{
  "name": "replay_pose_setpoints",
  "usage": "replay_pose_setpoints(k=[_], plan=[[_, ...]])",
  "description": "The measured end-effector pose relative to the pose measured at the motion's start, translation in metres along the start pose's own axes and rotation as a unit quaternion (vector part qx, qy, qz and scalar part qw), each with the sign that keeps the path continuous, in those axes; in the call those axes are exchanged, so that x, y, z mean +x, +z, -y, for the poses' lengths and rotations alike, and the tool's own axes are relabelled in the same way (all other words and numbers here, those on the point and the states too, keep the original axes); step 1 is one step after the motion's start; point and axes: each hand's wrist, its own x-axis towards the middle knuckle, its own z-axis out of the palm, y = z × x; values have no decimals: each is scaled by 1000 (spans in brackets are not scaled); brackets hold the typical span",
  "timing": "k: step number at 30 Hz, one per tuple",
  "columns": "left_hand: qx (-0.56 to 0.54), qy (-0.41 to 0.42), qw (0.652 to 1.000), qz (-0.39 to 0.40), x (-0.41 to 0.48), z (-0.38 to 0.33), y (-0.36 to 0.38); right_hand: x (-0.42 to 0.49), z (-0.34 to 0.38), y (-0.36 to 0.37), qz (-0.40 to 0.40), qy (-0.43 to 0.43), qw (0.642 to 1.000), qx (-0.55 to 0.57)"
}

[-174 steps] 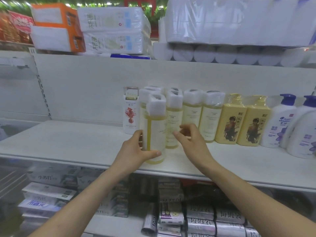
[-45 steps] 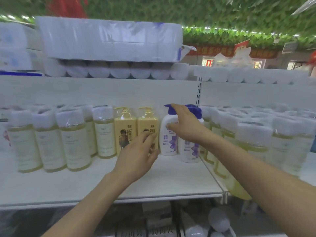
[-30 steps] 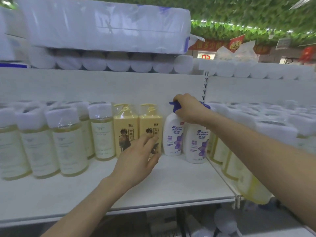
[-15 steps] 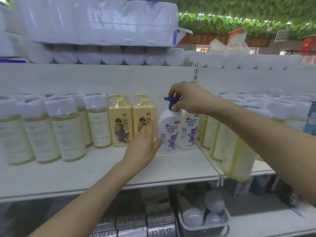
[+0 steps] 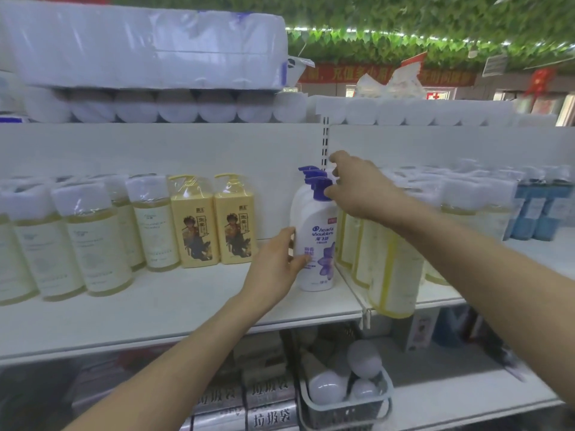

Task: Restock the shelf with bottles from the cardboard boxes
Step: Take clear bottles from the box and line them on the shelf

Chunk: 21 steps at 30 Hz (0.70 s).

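While the flat white shelf [image 5: 174, 309] carries rows of plastic-wrapped pale bottles [image 5: 93, 241] and two square yellow ones [image 5: 211, 222], a smooth white shampoo bottle [image 5: 315, 244] stands at its right end. The left hand [image 5: 275, 269] cups its lower side, fingers curled against it; the right hand [image 5: 357, 188] pinches its blue pump top [image 5: 319, 188].
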Motion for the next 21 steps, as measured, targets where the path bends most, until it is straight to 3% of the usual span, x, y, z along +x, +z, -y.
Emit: replay_pose_setpoints(k=[4, 8, 12, 21], plan=[[4, -2, 1000, 11, 5, 11, -1, -49, -11, 49, -55, 16, 996, 70], [-6, -8, 997, 74, 12, 18, 1, -70, -28, 102, -22, 104, 975, 196], [-25, 1, 995, 100, 17, 21, 8, -76, -47, 135, 3, 124, 956, 267], [-51, 12, 994, 92, 29, 28, 27, -63, -55, 162, -35, 139, 941, 307]])
